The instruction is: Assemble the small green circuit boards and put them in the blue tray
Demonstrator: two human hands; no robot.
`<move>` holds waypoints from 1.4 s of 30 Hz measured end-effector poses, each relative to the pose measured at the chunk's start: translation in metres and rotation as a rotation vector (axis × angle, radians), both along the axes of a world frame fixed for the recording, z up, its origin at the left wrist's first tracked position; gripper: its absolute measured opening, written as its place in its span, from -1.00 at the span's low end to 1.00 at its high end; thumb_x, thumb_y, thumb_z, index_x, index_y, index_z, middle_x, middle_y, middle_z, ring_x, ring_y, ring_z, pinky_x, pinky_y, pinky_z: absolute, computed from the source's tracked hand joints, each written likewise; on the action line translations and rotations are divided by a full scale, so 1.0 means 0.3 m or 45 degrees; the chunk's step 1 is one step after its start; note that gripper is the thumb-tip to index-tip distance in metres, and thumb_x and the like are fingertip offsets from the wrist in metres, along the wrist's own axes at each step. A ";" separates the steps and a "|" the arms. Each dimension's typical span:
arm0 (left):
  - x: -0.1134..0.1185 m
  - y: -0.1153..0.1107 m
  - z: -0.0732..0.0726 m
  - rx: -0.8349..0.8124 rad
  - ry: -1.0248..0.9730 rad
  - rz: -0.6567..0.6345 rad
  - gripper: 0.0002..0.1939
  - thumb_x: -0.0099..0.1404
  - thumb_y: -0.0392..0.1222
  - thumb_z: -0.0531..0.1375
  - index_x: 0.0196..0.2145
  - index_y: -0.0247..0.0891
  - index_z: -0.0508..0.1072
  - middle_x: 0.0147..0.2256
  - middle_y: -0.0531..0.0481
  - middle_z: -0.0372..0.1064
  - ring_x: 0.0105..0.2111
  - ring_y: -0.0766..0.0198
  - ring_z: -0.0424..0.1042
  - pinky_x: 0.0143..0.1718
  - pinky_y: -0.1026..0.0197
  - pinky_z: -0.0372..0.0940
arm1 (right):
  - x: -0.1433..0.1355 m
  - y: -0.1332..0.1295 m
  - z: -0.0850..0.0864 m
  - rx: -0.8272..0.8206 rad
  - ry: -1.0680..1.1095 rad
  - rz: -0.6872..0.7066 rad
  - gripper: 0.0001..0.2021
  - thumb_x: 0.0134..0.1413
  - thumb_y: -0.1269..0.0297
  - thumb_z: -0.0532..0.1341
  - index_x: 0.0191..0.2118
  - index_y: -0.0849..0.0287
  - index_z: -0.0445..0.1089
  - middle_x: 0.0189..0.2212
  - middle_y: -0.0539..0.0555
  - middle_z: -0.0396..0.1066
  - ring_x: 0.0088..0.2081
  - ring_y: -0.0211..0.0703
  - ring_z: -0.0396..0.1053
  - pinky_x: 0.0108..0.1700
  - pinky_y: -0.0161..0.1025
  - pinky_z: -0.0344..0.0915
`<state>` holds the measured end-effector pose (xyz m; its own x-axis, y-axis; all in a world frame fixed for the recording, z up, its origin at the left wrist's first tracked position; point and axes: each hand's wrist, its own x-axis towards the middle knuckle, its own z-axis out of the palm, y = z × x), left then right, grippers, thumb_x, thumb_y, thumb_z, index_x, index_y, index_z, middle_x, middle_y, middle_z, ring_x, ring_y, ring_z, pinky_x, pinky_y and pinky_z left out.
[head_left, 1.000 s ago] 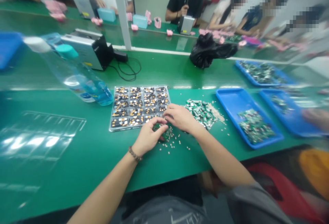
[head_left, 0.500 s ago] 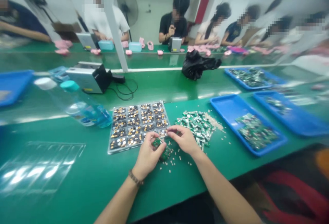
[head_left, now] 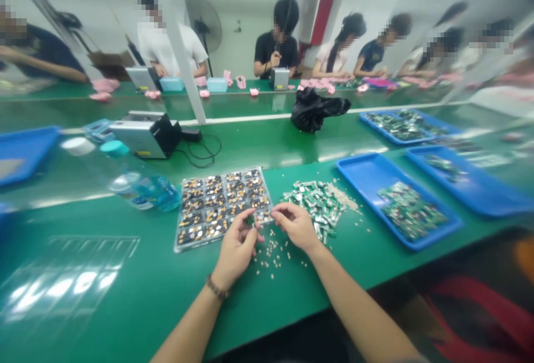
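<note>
My left hand [head_left: 237, 249], with a beaded bracelet at its wrist, is closed around a small green circuit board [head_left: 251, 220], mostly hidden by the fingers. Just to its right, my right hand [head_left: 297, 228] pinches thumb and forefinger together; whatever lies between them is too small to make out. Behind both hands is a clear compartment tray [head_left: 177, 247] filled with small black, orange and silver parts. Tiny pale pieces [head_left: 273, 252] are scattered on the green table under the hands. A heap of small green circuit boards [head_left: 311, 199] lies beyond my right hand.
Blue trays [head_left: 354, 169] with circuit boards stand to the right. Bottles [head_left: 144, 188] and a silver box with a cable [head_left: 142, 135] are at the left, near an empty clear tray [head_left: 70, 274]. A black plastic bag [head_left: 312, 110] lies farther back. Several people work across the table.
My left hand has moved slightly left, away from my right hand, and turned. The green board seen below its fingers is now mostly hidden. The view has tilted up a little.
</note>
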<state>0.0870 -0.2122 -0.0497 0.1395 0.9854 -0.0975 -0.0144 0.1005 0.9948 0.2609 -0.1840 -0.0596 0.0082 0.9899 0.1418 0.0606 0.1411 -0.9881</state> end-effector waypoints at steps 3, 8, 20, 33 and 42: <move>0.002 0.001 -0.010 0.036 0.094 0.015 -0.49 0.27 -0.03 0.18 0.13 -0.18 0.22 -0.37 0.00 0.36 -0.46 0.29 0.42 -0.65 0.39 0.25 | -0.003 -0.012 0.004 -0.049 0.045 0.044 -0.78 0.02 0.14 0.30 -0.28 0.18 0.47 -0.52 -0.02 0.41 -0.61 -0.33 0.27 -0.57 -0.36 0.25; 0.001 0.000 -0.013 0.155 0.179 0.013 -0.54 0.29 -0.06 0.17 0.12 -0.16 0.25 -0.25 -0.05 0.38 -0.42 0.31 0.44 -0.57 0.38 0.32 | -0.012 -0.018 0.011 -0.059 0.112 0.043 -0.76 0.03 0.13 0.28 -0.25 0.19 0.46 -0.49 0.01 0.44 -0.61 -0.33 0.29 -0.58 -0.35 0.31; 0.001 0.004 -0.014 -0.038 -0.109 -0.015 -0.36 0.32 -0.08 0.15 0.29 -0.12 0.02 -0.33 0.00 0.37 -0.60 0.42 0.33 -0.66 0.36 0.30 | -0.027 -0.040 -0.003 -0.061 0.122 0.098 -0.74 -0.02 0.12 0.34 -0.24 0.15 0.46 -0.42 0.04 0.49 -0.49 -0.23 0.42 -0.54 -0.31 0.39; 0.006 0.001 -0.019 -0.049 -0.104 -0.043 -0.36 0.30 -0.15 0.15 0.28 -0.12 0.03 -0.24 -0.07 0.41 -0.54 0.38 0.43 -0.51 0.28 0.43 | -0.046 -0.058 -0.046 -0.009 -0.209 0.114 -0.79 0.07 0.21 0.27 -0.16 0.11 0.52 -0.26 0.11 0.54 -0.28 -0.05 0.52 -0.38 -0.21 0.51; 0.019 0.005 -0.011 -0.078 -0.146 0.002 -0.52 0.23 -0.19 0.20 0.08 -0.23 0.20 -0.10 -0.13 0.32 -0.25 0.27 0.43 -0.41 0.30 0.48 | -0.046 -0.059 -0.016 0.169 -0.398 0.094 -0.83 0.07 0.29 0.24 -0.20 0.09 0.53 -0.29 0.06 0.55 -0.35 -0.14 0.51 -0.40 -0.25 0.48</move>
